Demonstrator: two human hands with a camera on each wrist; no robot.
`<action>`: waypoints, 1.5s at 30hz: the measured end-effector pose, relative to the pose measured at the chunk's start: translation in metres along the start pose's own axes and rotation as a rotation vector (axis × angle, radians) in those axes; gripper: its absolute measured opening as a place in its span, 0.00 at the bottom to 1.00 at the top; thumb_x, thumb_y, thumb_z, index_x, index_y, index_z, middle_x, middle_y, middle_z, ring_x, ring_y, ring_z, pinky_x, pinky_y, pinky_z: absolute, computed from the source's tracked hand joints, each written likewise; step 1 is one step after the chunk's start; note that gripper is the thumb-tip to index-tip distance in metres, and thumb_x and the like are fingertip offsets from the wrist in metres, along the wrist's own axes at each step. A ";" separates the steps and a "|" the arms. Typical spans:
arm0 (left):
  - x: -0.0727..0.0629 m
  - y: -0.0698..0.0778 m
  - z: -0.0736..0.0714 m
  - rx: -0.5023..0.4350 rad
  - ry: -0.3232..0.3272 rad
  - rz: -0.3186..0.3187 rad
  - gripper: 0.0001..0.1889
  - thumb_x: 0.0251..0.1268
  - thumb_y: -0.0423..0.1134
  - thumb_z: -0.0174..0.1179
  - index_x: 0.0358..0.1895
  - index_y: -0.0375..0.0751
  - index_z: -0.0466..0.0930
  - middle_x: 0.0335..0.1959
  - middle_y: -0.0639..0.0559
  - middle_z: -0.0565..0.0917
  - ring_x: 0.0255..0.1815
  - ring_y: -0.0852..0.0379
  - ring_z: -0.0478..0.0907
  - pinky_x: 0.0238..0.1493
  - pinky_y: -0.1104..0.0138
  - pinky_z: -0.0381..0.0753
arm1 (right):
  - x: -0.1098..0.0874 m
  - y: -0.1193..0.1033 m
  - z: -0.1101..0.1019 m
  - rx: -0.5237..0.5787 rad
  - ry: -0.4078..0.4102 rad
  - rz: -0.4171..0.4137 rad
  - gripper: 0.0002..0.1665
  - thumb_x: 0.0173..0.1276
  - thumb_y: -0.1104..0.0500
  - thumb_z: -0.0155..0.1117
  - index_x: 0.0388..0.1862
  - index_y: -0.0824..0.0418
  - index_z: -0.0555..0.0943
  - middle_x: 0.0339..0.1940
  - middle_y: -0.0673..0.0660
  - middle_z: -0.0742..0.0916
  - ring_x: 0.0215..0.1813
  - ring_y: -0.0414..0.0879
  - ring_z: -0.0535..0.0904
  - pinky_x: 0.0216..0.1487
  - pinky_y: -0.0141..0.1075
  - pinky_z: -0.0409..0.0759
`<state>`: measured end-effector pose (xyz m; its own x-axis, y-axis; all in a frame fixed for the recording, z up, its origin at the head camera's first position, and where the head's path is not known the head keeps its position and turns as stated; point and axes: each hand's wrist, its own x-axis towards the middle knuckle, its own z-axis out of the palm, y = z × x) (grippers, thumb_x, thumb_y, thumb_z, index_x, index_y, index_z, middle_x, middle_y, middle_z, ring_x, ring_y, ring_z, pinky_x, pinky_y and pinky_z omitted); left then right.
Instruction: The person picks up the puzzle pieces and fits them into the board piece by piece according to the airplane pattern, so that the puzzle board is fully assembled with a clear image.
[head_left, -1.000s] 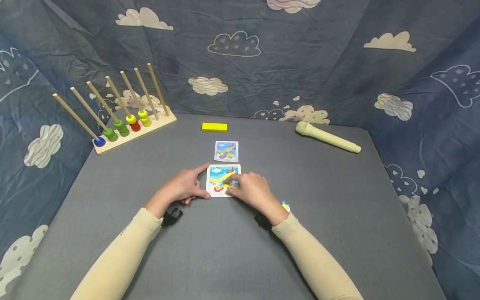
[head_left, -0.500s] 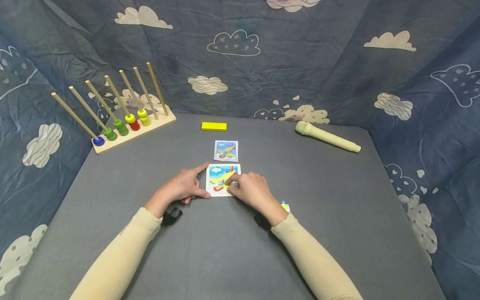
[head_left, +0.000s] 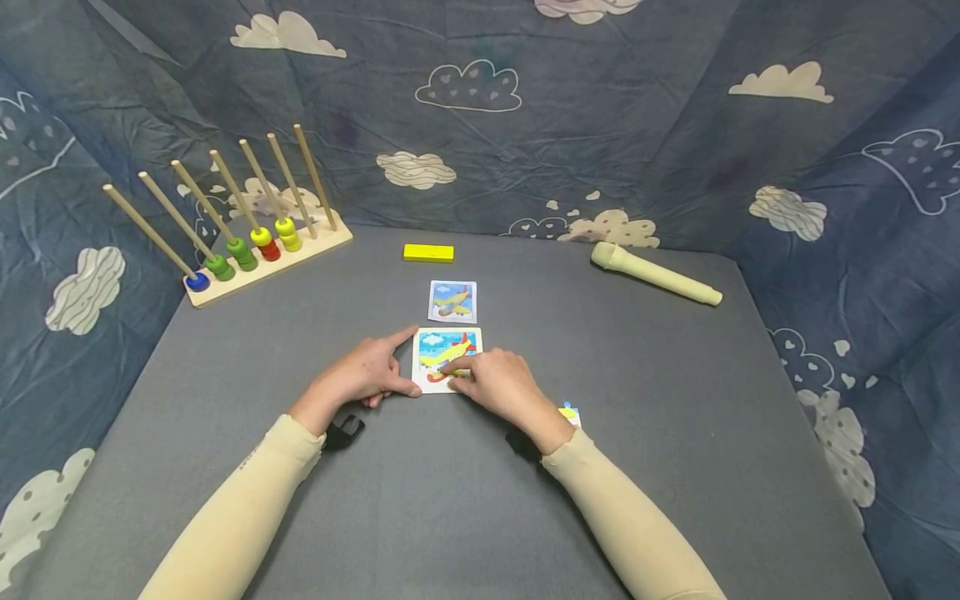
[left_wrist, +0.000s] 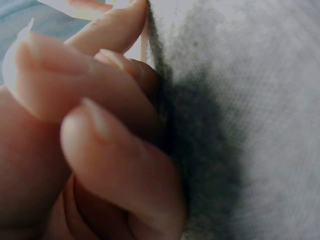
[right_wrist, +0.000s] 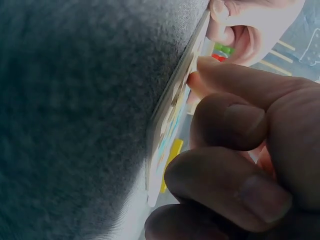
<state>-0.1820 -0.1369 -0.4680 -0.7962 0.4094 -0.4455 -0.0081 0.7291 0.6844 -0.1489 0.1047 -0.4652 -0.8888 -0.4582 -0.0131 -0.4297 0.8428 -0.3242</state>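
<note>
A square plane puzzle board with a white border lies mid-table. Along its left side my left hand spreads thumb and index finger, touching the two left corners; its other fingers bend beneath, seen close in the left wrist view. My right hand reaches over the lower right of the board. Its index finger presses the picture near the plane's nose, while the thumb rests close to the lower border. These fingers hide part of the picture. Beside my right wrist lies a loose puzzle piece, partly covered by it.
Behind the board lies a picture card of the same plane. Further back are a yellow block and, at right, a cream toy microphone. A wooden peg stacker with coloured rings stands at back left.
My right index finger has straightened and slid left across the board, after holding a piece between finger and thumb. The left hand and the board have stayed in place.
</note>
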 end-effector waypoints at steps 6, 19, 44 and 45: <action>0.001 0.000 0.000 0.005 0.001 0.012 0.59 0.59 0.45 0.80 0.88 0.50 0.48 0.16 0.55 0.79 0.08 0.62 0.71 0.15 0.69 0.70 | 0.000 0.001 0.000 0.027 -0.002 0.007 0.12 0.72 0.49 0.74 0.53 0.38 0.92 0.14 0.46 0.79 0.21 0.40 0.64 0.21 0.35 0.61; 0.002 0.001 -0.002 0.012 -0.006 -0.007 0.59 0.60 0.45 0.80 0.88 0.51 0.48 0.16 0.55 0.79 0.08 0.61 0.71 0.15 0.69 0.71 | 0.004 0.009 -0.004 0.060 -0.015 0.116 0.10 0.69 0.51 0.77 0.48 0.42 0.93 0.17 0.45 0.80 0.23 0.40 0.70 0.24 0.35 0.62; 0.001 0.000 -0.001 0.000 -0.005 -0.010 0.59 0.59 0.45 0.80 0.88 0.52 0.48 0.17 0.54 0.79 0.09 0.60 0.71 0.16 0.68 0.72 | 0.001 0.009 -0.005 0.207 -0.052 0.046 0.12 0.74 0.49 0.72 0.53 0.40 0.93 0.16 0.43 0.81 0.20 0.37 0.63 0.25 0.34 0.61; 0.001 0.001 -0.001 0.000 -0.004 -0.011 0.59 0.59 0.45 0.80 0.88 0.52 0.48 0.17 0.54 0.79 0.09 0.60 0.71 0.16 0.68 0.72 | 0.000 0.012 -0.009 0.234 -0.042 0.050 0.12 0.74 0.49 0.72 0.53 0.41 0.93 0.15 0.43 0.79 0.20 0.37 0.63 0.26 0.33 0.61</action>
<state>-0.1834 -0.1364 -0.4678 -0.7935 0.4037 -0.4553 -0.0169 0.7334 0.6796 -0.1560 0.1172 -0.4603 -0.8986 -0.4328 -0.0726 -0.3320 0.7786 -0.5325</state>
